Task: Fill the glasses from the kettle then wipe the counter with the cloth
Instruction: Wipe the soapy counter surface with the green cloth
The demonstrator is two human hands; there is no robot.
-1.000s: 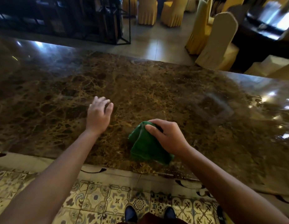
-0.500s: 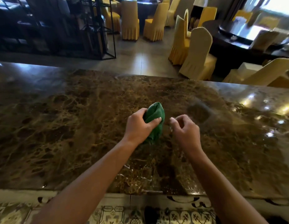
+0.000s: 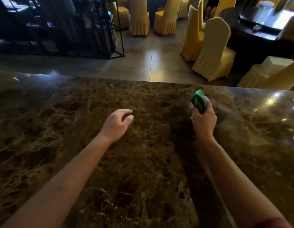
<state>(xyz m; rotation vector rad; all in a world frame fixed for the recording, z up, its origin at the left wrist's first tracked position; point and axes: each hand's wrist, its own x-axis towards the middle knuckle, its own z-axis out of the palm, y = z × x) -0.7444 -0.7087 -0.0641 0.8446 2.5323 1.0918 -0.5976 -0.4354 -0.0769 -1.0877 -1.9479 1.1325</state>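
Observation:
The green cloth (image 3: 199, 101) is bunched up in my right hand (image 3: 203, 120), which grips it above the brown marble counter (image 3: 77, 145) toward the far right side. The cloth sticks up out of the fist. My left hand (image 3: 117, 123) hovers over the middle of the counter with its fingers loosely curled and nothing in it. No kettle and no glasses are in view.
Beyond the counter's far edge lies a grey floor with yellow-covered chairs (image 3: 212, 50), a dark round table (image 3: 261, 30) at the far right and a black metal rack (image 3: 87, 27) at the far left. Light reflections glare on the counter's right end.
The cloth went from my right hand to my left and is now back in my right, which has moved right and farther out. My left hand has let go. The view has tilted up.

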